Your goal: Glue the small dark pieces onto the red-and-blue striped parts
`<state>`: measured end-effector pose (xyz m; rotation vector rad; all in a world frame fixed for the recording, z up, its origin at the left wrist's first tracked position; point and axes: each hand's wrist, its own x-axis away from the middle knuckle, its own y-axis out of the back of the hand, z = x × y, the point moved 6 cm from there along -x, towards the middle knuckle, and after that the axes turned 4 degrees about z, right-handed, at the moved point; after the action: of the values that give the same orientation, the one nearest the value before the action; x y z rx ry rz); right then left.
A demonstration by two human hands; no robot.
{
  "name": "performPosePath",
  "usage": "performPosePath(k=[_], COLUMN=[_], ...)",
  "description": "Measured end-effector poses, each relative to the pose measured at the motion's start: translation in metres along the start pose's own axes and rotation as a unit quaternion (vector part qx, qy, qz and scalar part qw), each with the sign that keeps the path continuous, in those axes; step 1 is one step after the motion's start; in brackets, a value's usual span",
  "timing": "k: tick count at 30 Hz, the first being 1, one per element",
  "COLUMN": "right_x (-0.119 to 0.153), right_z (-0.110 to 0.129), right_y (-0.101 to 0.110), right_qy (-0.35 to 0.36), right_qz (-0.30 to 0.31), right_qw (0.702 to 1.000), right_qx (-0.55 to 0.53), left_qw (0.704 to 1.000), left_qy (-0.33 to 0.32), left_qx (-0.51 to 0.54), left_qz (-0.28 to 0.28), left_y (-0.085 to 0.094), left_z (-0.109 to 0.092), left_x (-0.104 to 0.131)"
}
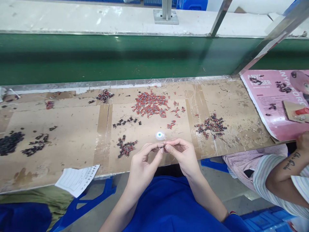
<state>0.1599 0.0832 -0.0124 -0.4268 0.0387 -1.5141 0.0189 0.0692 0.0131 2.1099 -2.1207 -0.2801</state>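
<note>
My left hand (146, 162) and my right hand (184, 156) meet at the front edge of the cardboard-covered table. Thumbs and forefingers of both are closed on one small dark part (163, 146), mostly covered by the fingertips. Just beyond it sits a white round piece with a blue eye-like dot (160, 135). A heap of small red and silver pieces (150, 103) lies farther off. To the left of my hands is a pile of red and black parts (126, 147), with small black pieces (126, 121) behind it. Another red and black pile (211, 126) lies to the right.
Black parts (11, 143) are heaped at far left. A paper sheet (77, 179) overhangs the front edge. At right, a co-worker's arm (287, 167) is near a pink poster (265, 106) bearing more parts. A green belt (108, 58) runs behind the table.
</note>
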Motion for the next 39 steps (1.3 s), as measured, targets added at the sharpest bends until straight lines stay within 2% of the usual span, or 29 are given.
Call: performPosePath(k=[3,6,9,11,13,15,17,20,23,26,31,35,39], right_x=[-0.001,0.001,0.003,0.003,0.0,-0.006,-0.016,-0.026,-0.03,-0.029,-0.025,-0.024,-0.031], right_z=[-0.007,-0.01,-0.005,0.003,0.01,0.009,0.0,-0.015,-0.022,-0.022,-0.025,-0.021,-0.021], right_y=[-0.001,-0.004,-0.004,0.003,0.012,0.016,0.015,0.007,0.0,-0.001,0.014,0.03,0.041], right_qy=[-0.044,-0.045,0.015,0.094,0.171,0.21,0.219,0.228,0.234,0.23,0.118,0.083,0.046], right_qz=[0.026,0.044,0.036,-0.008,-0.058,-0.076,-0.062,-0.034,-0.028,-0.016,0.017,-0.03,-0.108], right_qw=[0.998,0.996,0.999,0.994,0.968,0.933,0.904,0.868,0.853,0.871,0.964,0.991,0.993], right_qx=[-0.047,-0.06,-0.019,0.062,0.175,0.282,0.363,0.439,0.467,0.435,0.237,0.102,-0.002], left_qw=[1.0,1.0,1.0,0.999,0.989,0.966,0.935,0.904,0.907,0.91,0.88,0.883,0.895], left_qy=[0.001,0.003,0.005,-0.001,-0.02,-0.035,-0.04,-0.016,-0.028,-0.067,-0.145,-0.141,-0.136], left_qx=[0.009,0.021,0.011,-0.037,-0.127,-0.241,-0.344,-0.426,-0.419,-0.409,-0.442,-0.436,-0.399], left_qz=[0.004,0.015,0.024,-0.006,-0.068,-0.086,-0.079,-0.044,-0.025,-0.001,0.097,0.097,0.145], left_y=[-0.001,-0.001,0.009,0.028,0.056,0.079,0.092,0.095,0.083,0.068,0.056,0.059,0.041], left_z=[-0.003,-0.008,-0.009,-0.001,0.013,0.032,0.05,0.068,0.064,0.054,0.053,0.059,0.06], left_x=[0.002,0.004,0.005,0.003,0.002,-0.002,-0.007,-0.018,-0.038,-0.064,-0.094,-0.093,-0.075])
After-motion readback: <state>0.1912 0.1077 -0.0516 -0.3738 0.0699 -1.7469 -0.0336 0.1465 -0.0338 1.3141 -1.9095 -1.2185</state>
